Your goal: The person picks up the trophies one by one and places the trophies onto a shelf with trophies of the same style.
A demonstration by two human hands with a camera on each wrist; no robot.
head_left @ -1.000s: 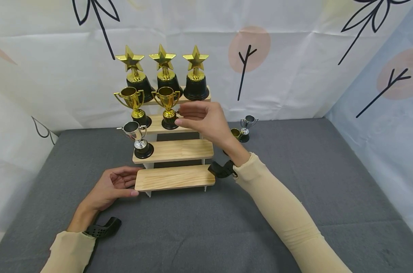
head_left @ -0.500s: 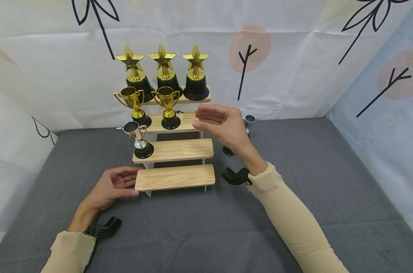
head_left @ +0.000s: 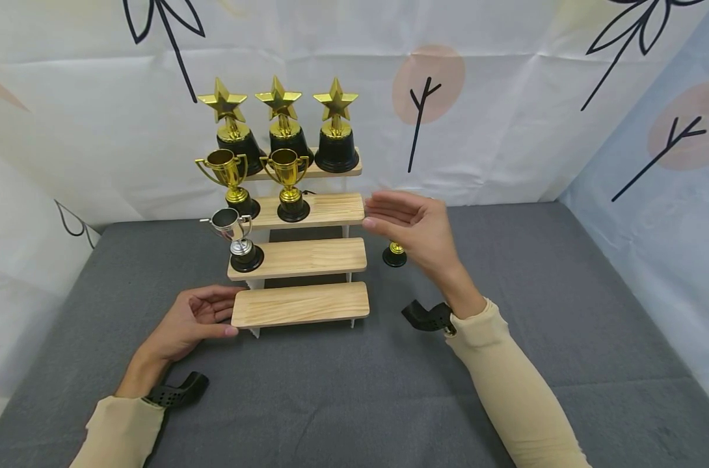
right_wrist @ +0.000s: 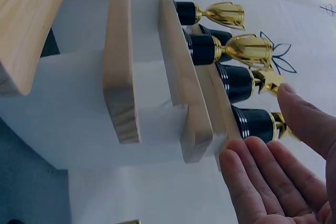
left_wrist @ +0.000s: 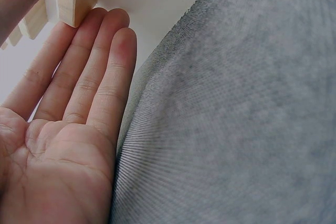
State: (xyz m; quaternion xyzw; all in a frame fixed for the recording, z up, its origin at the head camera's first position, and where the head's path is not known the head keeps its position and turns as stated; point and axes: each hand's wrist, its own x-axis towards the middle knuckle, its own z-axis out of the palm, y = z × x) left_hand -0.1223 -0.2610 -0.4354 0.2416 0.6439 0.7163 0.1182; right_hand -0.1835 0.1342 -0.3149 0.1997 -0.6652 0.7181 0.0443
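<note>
A tiered wooden display stand (head_left: pixel 300 305) holds small trophies. My left hand (head_left: pixel 193 322) is at the left end of its lowest step, fingers straight; in the left wrist view the fingertips (left_wrist: pixel 122 45) meet the wood and white side panel. Empty, my right hand (head_left: pixel 419 227) hovers just off the stand's right side with fingers extended and thumb apart. Two gold cup trophies (head_left: pixel 286 170) stand on the second step from the top, left and middle. One silver cup trophy (head_left: pixel 231 227) is on the step below, at its left end. Behind my right hand, a gold trophy (head_left: pixel 395 255) shows only its black base and stem.
Three gold star trophies (head_left: pixel 335 107) line the top step. Grey cloth (head_left: pixel 343 396) covers the table, with a white printed backdrop (head_left: pixel 495 149) behind. The stand's steps (right_wrist: pixel 121 103) jut toward my right hand in the right wrist view.
My right hand has drawn away from the middle gold cup trophy, moving right past the stand's edge. It now hides the silver cup trophy on the table. The left hand has stayed put.
</note>
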